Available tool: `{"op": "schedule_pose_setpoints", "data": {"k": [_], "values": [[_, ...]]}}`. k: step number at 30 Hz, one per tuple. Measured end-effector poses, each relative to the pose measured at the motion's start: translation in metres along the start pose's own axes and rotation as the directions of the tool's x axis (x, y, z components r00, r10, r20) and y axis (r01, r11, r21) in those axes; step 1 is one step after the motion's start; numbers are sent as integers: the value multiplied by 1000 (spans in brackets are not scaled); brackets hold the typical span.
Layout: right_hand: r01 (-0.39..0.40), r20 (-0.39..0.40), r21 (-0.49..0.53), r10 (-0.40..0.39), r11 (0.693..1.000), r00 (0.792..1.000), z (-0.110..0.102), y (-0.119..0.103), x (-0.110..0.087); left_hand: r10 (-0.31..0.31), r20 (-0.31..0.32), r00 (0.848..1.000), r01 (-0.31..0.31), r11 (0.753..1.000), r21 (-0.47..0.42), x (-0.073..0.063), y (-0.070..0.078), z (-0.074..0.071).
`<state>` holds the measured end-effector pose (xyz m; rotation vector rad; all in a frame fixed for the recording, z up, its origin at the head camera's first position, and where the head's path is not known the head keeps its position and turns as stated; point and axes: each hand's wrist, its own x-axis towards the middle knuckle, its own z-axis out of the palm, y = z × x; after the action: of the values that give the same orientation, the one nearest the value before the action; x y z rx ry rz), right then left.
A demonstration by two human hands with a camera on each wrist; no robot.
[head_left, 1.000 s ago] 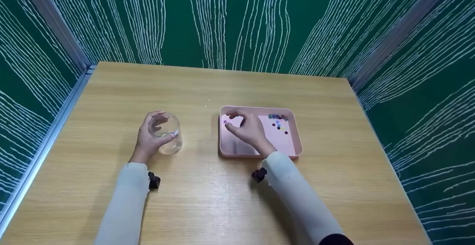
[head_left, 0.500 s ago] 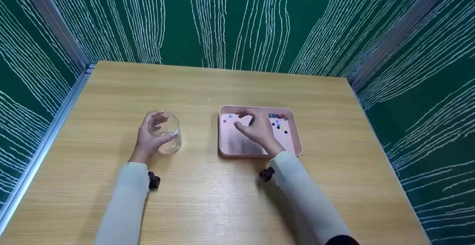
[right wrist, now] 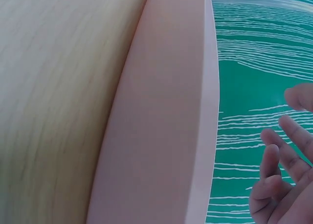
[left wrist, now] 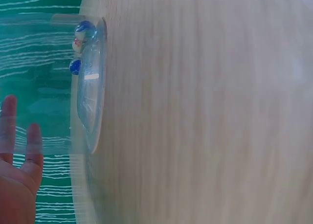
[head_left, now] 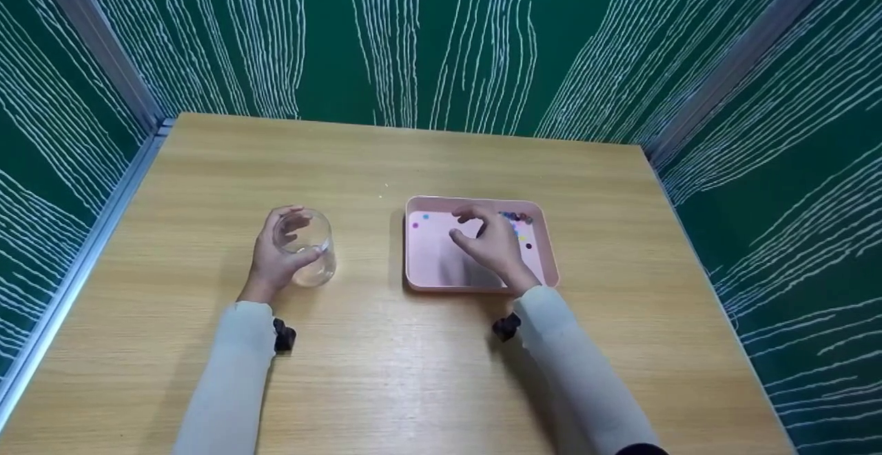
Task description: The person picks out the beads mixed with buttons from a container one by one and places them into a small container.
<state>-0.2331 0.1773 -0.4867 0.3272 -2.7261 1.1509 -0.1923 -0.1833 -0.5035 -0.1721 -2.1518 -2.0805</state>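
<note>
Over the pink tray (head_left: 424,258), right of its middle: right hand (head_left: 493,243), raised, thumb and forefinger curved but apart, nothing visible between the tips. Just past the knuckles, in the far right corner of the tray: a cluster of dark marbles (head_left: 517,217), with a yellow bead (head_left: 521,238) and a dark bead (head_left: 528,246) on the near side. Left of the fingertips, towards the far left corner: a magenta bead (head_left: 415,225) and a blue bead (head_left: 426,216), close together yet well apart from the cluster. Tray with long axis left to right; right hand much the nearer to both groups. Well to the left, across a stretch of table (head_left: 386,358): upright clear tumbler (head_left: 318,274) in the grip of the left hand (head_left: 274,256). Low inside, by the left wrist view, to all appearance: blue-and-white marbles (left wrist: 75,66), not distinguishable from the head. Behind the right hand: part of the cluster, impossible to count. In the right wrist view: only the tray's outer wall, no contents, and fingers cut off at the edge. Height above the tray floor: hard to judge.
</note>
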Motion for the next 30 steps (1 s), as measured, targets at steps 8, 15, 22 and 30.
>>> {"op": "schedule_pose_setpoints", "data": {"k": [8,15,22,30], "values": [[-32,-21,-36,31,999,999,-7,7,-4,-19,14,1000,18,1000,16,-1,1,-1],[-52,-42,-32,51,998,998,-14,15,-3,-17,8,1000,17,1000,25,0,-1,-1],[-62,-38,-43,60,997,997,-22,22,-4,-11,4,1000,11,1000,11,0,-2,-1],[-97,-25,-42,96,994,995,-29,32,-7,-9,4,1000,9,1000,-7,-1,-1,1]]}}
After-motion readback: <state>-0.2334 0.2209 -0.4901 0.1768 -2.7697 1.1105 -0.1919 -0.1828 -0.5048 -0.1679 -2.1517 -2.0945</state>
